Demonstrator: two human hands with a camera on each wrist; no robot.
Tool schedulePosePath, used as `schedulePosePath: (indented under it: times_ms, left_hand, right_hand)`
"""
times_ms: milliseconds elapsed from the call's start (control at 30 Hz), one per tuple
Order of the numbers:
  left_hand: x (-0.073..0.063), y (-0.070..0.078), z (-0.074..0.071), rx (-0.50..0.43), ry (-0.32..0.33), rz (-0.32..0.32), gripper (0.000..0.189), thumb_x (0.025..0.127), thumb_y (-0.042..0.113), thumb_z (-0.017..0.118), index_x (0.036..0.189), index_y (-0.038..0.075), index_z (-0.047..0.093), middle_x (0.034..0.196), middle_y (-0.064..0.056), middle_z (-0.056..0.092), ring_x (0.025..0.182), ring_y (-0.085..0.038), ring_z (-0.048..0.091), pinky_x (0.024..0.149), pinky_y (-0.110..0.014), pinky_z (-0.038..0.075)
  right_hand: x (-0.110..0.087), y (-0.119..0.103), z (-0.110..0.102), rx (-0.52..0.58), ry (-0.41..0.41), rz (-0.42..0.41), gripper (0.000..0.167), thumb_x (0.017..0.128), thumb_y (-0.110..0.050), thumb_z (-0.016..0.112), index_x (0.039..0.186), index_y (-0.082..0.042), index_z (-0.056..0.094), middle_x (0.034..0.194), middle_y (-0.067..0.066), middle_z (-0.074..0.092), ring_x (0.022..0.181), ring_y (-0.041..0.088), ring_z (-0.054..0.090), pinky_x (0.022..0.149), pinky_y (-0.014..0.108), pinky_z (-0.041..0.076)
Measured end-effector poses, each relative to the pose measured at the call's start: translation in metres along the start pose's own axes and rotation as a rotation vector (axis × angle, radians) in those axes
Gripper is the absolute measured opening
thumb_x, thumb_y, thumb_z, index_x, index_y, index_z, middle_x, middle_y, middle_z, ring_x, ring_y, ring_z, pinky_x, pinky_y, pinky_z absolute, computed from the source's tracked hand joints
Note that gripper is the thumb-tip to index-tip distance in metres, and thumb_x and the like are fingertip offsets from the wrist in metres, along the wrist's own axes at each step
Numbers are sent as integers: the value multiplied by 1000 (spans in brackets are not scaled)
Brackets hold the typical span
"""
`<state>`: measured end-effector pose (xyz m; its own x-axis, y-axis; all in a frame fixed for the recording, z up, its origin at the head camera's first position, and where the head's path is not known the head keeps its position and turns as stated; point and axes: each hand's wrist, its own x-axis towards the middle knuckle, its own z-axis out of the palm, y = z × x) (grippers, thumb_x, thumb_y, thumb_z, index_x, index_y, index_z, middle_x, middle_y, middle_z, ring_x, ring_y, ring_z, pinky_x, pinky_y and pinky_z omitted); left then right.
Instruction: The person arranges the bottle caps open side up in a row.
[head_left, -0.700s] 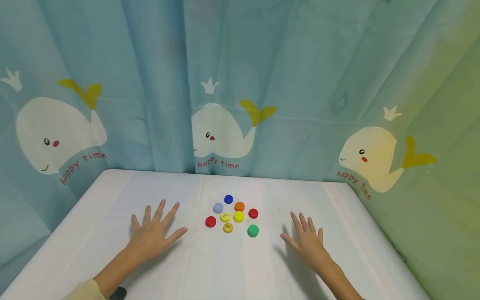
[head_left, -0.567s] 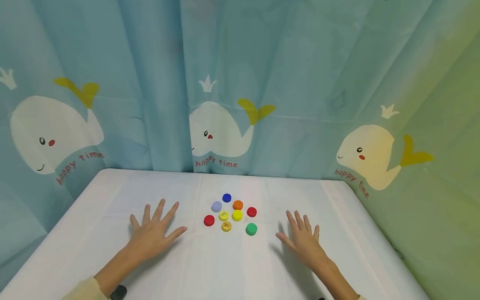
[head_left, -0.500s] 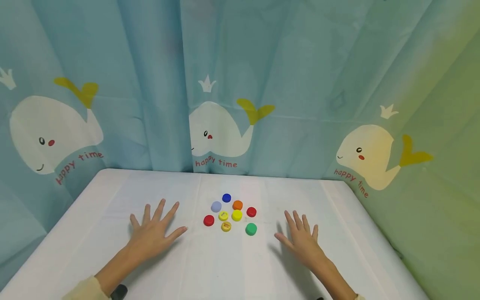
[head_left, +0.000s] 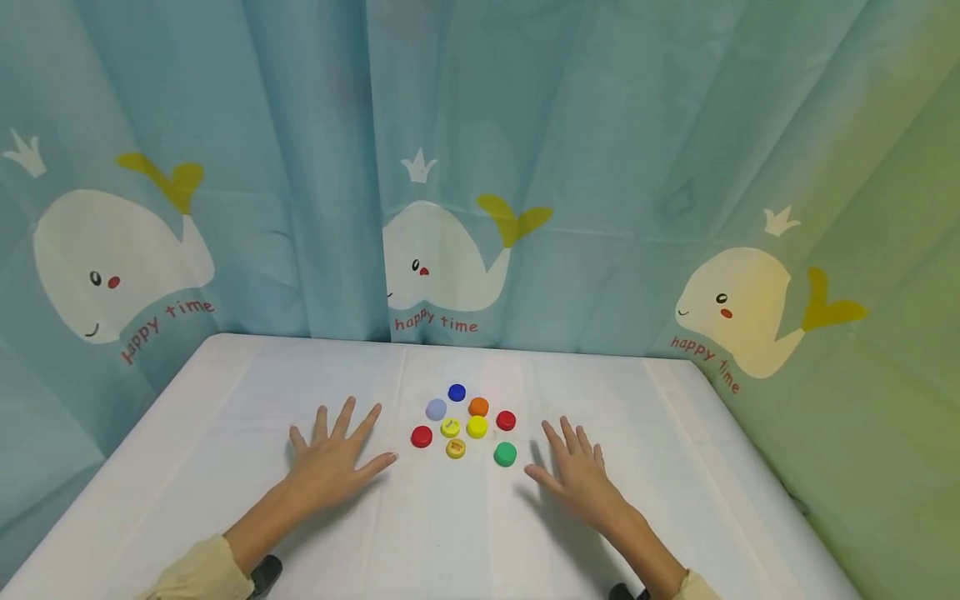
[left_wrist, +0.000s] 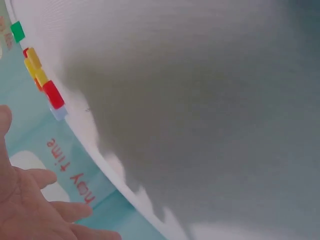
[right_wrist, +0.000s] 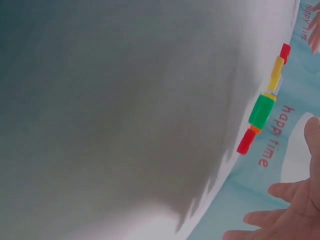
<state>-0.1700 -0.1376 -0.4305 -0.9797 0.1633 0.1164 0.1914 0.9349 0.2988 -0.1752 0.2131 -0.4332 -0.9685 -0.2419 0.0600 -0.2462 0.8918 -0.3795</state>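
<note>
Several coloured bottle caps lie loosely grouped mid-table in the head view: a dark blue cap (head_left: 457, 392), a pale blue cap (head_left: 437, 409), an orange cap (head_left: 478, 407), yellow ones such as the bright yellow cap (head_left: 477, 427), a green cap (head_left: 506, 454), a left red cap (head_left: 422, 437) and a right red cap (head_left: 506, 421). My left hand (head_left: 330, 471) hovers left of them, fingers spread, holding nothing; its thumb points toward the left red cap. On the other side, my right hand (head_left: 581, 475) hovers with fingers extended, nearest the green cap. Both cast shadows on the tabletop.
A white-covered table (head_left: 435, 533) spreads beneath both hands. Behind its far edge hangs a blue-green curtain (head_left: 600, 125) printed with whales and "happy time". Dark wrist straps show at both wrists, below light sleeves (head_left: 206, 571).
Both hands have moved inward toward the caps, the left going right and the right going left. The head view has shifted slightly. The caps keep their arrangement.
</note>
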Motion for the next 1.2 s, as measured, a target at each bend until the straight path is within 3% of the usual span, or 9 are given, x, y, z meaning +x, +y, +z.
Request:
schedulePosePath:
  times_ms: [233, 433, 667, 800, 1033, 1200]
  left_hand:
    - [5, 3, -9, -26, -29, 44, 90, 75, 59, 68, 145, 11, 36, 146, -30, 25, 123, -64, 20, 83, -82, 12]
    - [8, 8, -11, -38, -63, 63, 84, 76, 51, 71, 143, 11, 40, 144, -29, 29, 123, -61, 24, 83, -80, 19]
    - [12, 12, -9, -19, -43, 80, 71, 79, 46, 70, 139, 15, 48, 140, -25, 38, 122, -58, 31, 83, -79, 23]
    - [16, 13, -8, -13, -38, 81, 70, 80, 45, 70, 139, 15, 48, 140, -25, 39, 122, -58, 32, 83, -79, 23]
    - [19, 13, -7, -3, -41, 67, 67, 81, 42, 70, 138, 15, 49, 139, -25, 40, 121, -58, 33, 84, -79, 22]
    - [22, 12, -5, -1, 7, 75, 66, 80, 40, 71, 136, 12, 51, 140, -27, 38, 119, -59, 35, 85, -79, 19]
  right_hand:
    - [4, -6, 3, 66, 16, -32, 73, 89, -44, 60, 143, -2, 35, 147, 30, 22, 130, 54, 21, 99, 64, 24]
    - [9, -14, 4, -7, 26, -52, 70, 87, -39, 65, 141, -4, 39, 145, 27, 28, 128, 51, 29, 97, 61, 31]
    - [17, -28, 2, -80, 32, -75, 75, 80, -39, 73, 141, -8, 41, 146, 23, 30, 128, 46, 34, 88, 60, 40]
    - [24, -35, 3, -115, 28, -90, 77, 78, -40, 75, 141, -9, 42, 145, 22, 33, 127, 44, 35, 87, 59, 42]
    - [39, -48, 6, -150, 42, -193, 72, 81, -42, 72, 139, -9, 45, 141, 20, 40, 126, 43, 38, 92, 57, 39]
    - [48, -57, 7, -146, 39, -246, 71, 82, -41, 71, 138, -7, 44, 138, 19, 44, 127, 40, 39, 96, 54, 38]
